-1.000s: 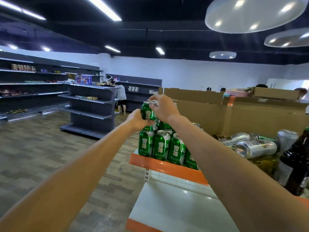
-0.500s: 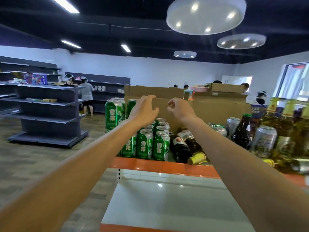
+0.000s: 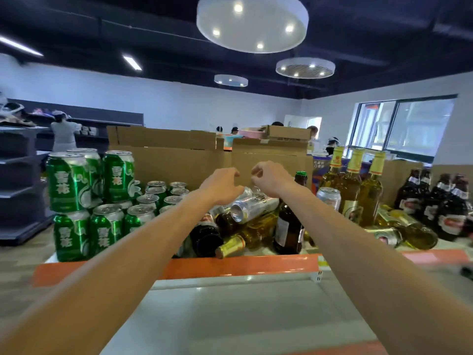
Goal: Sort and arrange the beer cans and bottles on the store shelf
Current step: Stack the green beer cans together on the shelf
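A white lower shelf board [image 3: 243, 316] fills the foreground of the shop. Above it runs the orange front edge [image 3: 230, 267] of the shelf that carries the drinks, and two bare forearms reach over that edge.

Just past the edge the beer lies in a loose heap, topped by a silver can [image 3: 252, 207] lying on its side. In front of the silver can a gold-capped bottle [image 3: 230, 245] also lies flat, its cap pointing toward the edge. Just right of the silver can a dark brown bottle [image 3: 288, 226] stands upright.

The left hand [image 3: 221, 187] hovers over the silver can's left end, fingers arched and spread, gripping nothing. Whether it touches the can cannot be told. The right hand [image 3: 271, 178] hangs above the can's right end, fingers loosely curled and holding nothing.

Left of the silver can, green cans [image 3: 71, 234] stand in rows, stacked two high at the far left. To its right stand an upright silver can [image 3: 329, 197], then three yellow bottles [image 3: 353, 190], then red-labelled dark bottles [image 3: 450, 208].

Behind the silver can, cardboard boxes [image 3: 174, 160] form a wall. Farther off to the left, a person in white [image 3: 64, 135] faces grey shelving [image 3: 20, 175]. Far right of the silver can is a window [image 3: 401, 126], and round lamps [image 3: 252, 21] hang from the dark ceiling.
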Motion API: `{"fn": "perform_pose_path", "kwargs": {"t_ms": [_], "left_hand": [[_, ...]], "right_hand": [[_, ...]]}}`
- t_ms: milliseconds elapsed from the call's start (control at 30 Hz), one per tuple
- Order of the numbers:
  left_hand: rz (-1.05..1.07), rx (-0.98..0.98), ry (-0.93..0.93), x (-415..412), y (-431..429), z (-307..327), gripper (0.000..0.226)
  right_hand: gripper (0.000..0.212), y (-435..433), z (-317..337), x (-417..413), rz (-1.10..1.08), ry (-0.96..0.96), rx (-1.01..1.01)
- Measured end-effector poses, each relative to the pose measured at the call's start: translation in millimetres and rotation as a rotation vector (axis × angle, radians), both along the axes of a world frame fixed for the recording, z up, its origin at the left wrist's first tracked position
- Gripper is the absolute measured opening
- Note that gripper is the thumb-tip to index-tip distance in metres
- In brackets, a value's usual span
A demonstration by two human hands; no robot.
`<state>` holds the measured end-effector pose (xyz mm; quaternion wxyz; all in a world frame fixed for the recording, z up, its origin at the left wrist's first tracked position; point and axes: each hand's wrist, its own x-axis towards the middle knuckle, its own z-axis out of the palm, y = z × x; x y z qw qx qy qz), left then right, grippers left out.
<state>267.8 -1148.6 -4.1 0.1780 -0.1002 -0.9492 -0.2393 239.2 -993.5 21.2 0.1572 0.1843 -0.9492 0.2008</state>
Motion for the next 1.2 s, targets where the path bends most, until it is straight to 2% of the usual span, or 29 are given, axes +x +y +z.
{"fn": "perform_pose_path", "kwargs": {"t_ms": [267, 500, 700, 833, 1067, 1200], "left_hand": [[0.021, -0.091, -0.130, -63.2, 42.5, 17.6, 0.037], [0.097, -0.162, -0.177, -120.7, 42.9, 24.2, 0.044], [0.024, -0.221, -0.224, -175.6, 48.6, 26.7, 0.047], [-0.008, -0.289, -0.319, -211.2, 61.7, 11.4, 0.054], [-0.078, -0.310, -0.521, -239.8, 79.4, -5.2, 0.032], [-0.067, -0.260, -0.479, -238.5, 83.6, -10.0, 0.029]], "right_hand": [[0.029, 16.9, 30.3, -51.9, 0.124, -0.044, 0.212], [0.034, 17.7, 43.5, -117.0, 0.115, -0.105, 0.459], [0.044, 32.1, 57.4, -163.0, 0.058, -0.186, 0.503], [0.044, 42.7, 58.8, -181.5, 0.033, -0.285, 0.525], [0.045, 62.5, 48.2, -206.8, 0.051, -0.463, 0.514], [0.044, 69.8, 40.9, -217.0, 0.081, -0.485, 0.494]]}}
